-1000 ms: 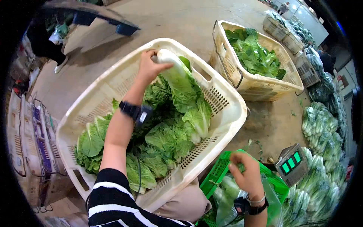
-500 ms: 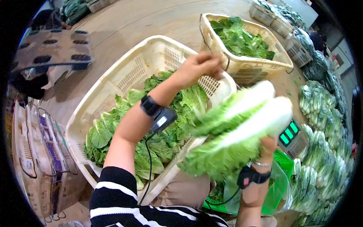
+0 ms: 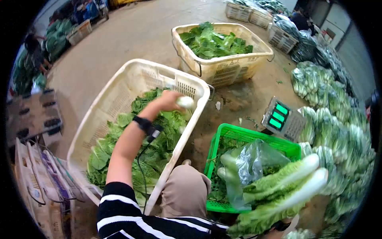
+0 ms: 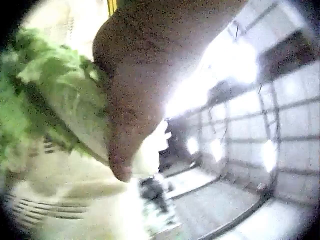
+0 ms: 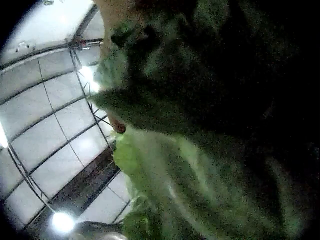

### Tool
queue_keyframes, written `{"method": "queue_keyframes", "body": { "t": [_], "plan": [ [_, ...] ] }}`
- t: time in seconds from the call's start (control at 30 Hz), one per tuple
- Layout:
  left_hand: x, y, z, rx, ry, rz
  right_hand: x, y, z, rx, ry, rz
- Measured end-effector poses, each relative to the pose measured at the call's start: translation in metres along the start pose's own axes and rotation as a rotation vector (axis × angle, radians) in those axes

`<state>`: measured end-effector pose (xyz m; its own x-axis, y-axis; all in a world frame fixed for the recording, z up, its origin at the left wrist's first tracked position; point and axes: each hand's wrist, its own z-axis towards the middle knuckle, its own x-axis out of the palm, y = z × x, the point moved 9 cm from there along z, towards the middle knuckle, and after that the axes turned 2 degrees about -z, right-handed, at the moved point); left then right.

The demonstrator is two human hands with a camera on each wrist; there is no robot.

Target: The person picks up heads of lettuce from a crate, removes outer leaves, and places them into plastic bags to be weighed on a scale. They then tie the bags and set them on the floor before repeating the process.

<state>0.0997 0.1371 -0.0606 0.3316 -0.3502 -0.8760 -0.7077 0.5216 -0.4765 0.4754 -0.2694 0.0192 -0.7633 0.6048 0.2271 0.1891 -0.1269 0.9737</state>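
Observation:
In the head view my left hand (image 3: pixel 169 100) grips the white base of a leafy cabbage (image 3: pixel 185 102) inside the large white basket (image 3: pixel 203 93). The left wrist view has that hand (image 4: pixel 137 75) against a cabbage (image 4: pixel 82 112), thumb pointing down. Two long cabbages (image 3: pixel 296 195) lie side by side in my right hand, white bases toward the upper right, over the right part of the green crate (image 3: pixel 260 135). Leaves cover most of that hand; part of it (image 5: pixel 120 12) shows at the top of the right wrist view beside the dark leaves (image 5: pixel 165 105).
A clear plastic bag (image 3: pixel 258 159) with pale vegetables lies in the green crate. Behind it stands a scale (image 3: pixel 284 117) with a lit display. Another basket (image 3: pixel 234 59) of greens stands farther back. Bagged cabbages (image 3: pixel 342 147) line the right side; stacked crates (image 3: pixel 43 179) stand at left.
Half a second ago my left hand was raised and empty by the basket's rim; it is now down on a cabbage. My right hand has lowered with the two cabbages. The view has shifted.

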Motion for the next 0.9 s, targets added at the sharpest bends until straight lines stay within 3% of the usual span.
{"method": "queue_keyframes", "body": {
  "t": [0.07,0.1,0.13,0.2,0.27,0.33,0.4,0.47,0.53,0.6,0.67,0.73,0.8,0.87,0.9],
  "plan": [
    [-0.06,-0.003,-0.039,-0.096,-0.012,-0.591,0.005,-0.009,-0.005,0.062,0.054,-0.004],
    [-0.078,-0.034,-0.056,0.057,0.011,-0.958,0.013,-0.011,-0.006,0.086,0.099,-0.011],
    [-0.092,-0.063,-0.08,-0.023,-0.033,-1.148,0.025,-0.011,-0.005,0.105,0.154,-0.016],
    [-0.088,-0.129,-0.109,0.029,0.071,-1.395,0.063,-0.002,-0.003,0.125,0.305,-0.024],
    [-0.079,-0.239,-0.138,0.279,0.204,-1.348,0.106,0.031,-0.011,0.033,0.435,0.003],
    [-0.033,-0.297,-0.158,0.159,0.29,-1.527,0.118,0.046,-0.023,-0.147,0.516,-0.051],
    [0.028,-0.321,-0.165,-0.029,0.349,-1.342,0.106,0.048,-0.044,-0.216,0.553,-0.133],
    [0.08,-0.352,-0.182,-0.108,0.379,-1.379,0.075,0.045,-0.062,-0.22,0.548,-0.165],
    [0.128,-0.366,-0.192,-0.022,0.185,-1.353,0.045,0.035,-0.078,-0.178,0.583,-0.223],
    [0.163,-0.407,-0.2,0.207,0.18,-1.383,0.005,0.031,-0.091,-0.063,0.568,-0.343],
    [0.194,-0.444,-0.201,0.274,0.342,-1.576,-0.031,0.042,-0.091,-0.046,0.543,-0.491],
    [0.229,-0.473,-0.197,0.18,0.535,-1.84,-0.049,0.069,-0.086,0.0,0.476,-0.539],
    [0.214,-0.509,-0.206,0.298,0.771,-2.118,-0.043,0.093,-0.084,0.052,0.494,-0.66],
    [0.217,-0.506,-0.206,0.311,0.757,-2.188,-0.027,0.1,-0.075,-0.009,0.643,-1.03],
    [0.226,-0.498,-0.209,0.214,0.798,-2.25,-0.016,0.098,-0.067,0.003,0.65,-1.039]
  ]
}}
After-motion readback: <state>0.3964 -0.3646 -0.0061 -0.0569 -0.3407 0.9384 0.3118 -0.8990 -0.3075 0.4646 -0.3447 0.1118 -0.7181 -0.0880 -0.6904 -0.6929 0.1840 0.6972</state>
